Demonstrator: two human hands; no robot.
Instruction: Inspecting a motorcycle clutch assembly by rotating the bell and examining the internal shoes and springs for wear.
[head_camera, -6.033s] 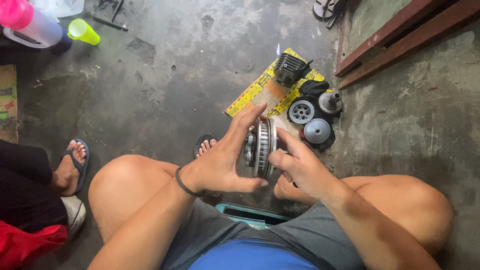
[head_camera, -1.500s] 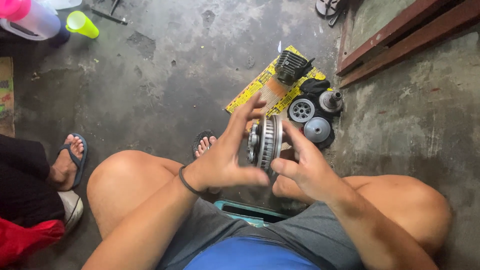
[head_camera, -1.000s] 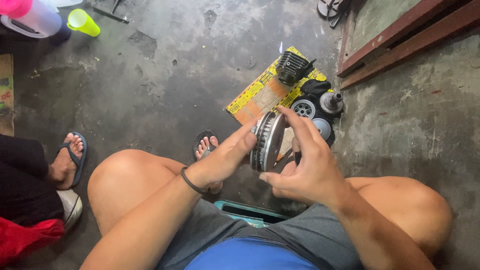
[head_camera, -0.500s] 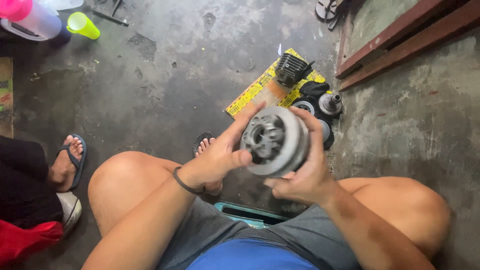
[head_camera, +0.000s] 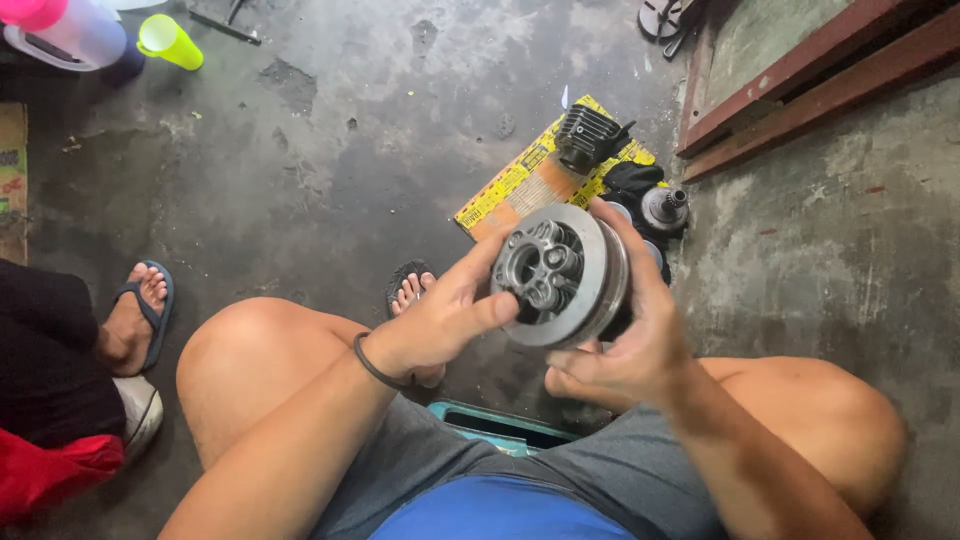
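Head view: we hold the round metal clutch assembly (head_camera: 560, 275) above our knees, its hub face turned toward us, left hand (head_camera: 440, 325) gripping its left edge, right hand (head_camera: 630, 340) cupping the right rim. Farther off, loose engine parts (head_camera: 590, 135) rest on a yellow printed cardboard sheet (head_camera: 510, 190).

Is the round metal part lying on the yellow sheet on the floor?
No, the round metal part is held up between the left hand and the right hand, above the knees, while the yellow sheet lies on the floor beyond it.
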